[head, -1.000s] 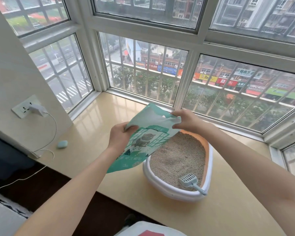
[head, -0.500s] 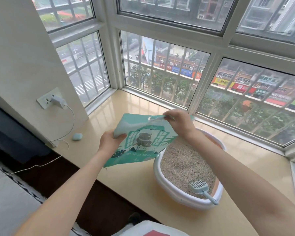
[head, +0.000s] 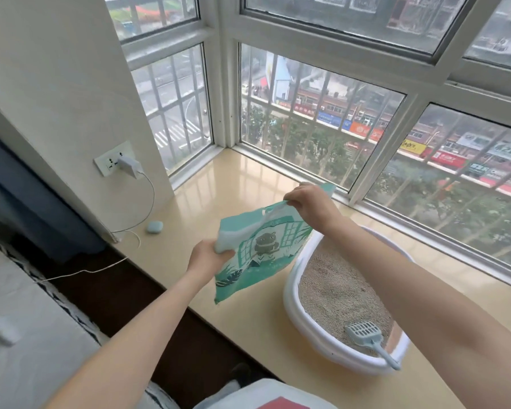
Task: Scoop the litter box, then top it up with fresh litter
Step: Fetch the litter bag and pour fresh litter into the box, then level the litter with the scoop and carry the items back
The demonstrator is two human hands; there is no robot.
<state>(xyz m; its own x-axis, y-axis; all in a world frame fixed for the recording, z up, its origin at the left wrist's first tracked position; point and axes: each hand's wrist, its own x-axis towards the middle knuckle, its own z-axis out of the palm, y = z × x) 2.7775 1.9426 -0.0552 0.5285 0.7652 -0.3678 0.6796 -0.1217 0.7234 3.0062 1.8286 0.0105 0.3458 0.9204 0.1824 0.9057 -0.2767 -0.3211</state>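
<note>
A flat, limp teal litter bag [head: 257, 249] with a cat picture hangs in the air over the sill, just left of the litter box. My left hand [head: 208, 256] grips its lower left corner. My right hand [head: 310, 203] pinches its top edge. The white litter box [head: 292, 299] sits on the beige window sill, filled with pale litter [head: 334, 287]. A grey slotted scoop [head: 366, 338] lies in the box at its near end, handle resting on the rim.
The sill [head: 227, 184] runs along barred windows. A small blue case [head: 155, 227] lies at its left end beside a white charger [head: 129, 166] plugged into the wall socket, whose cable trails down. A bed surface [head: 27, 335] lies at lower left.
The bag has moved left, off the litter box, and hangs flatter. My view has shifted left, so the box now sits further right and lower.
</note>
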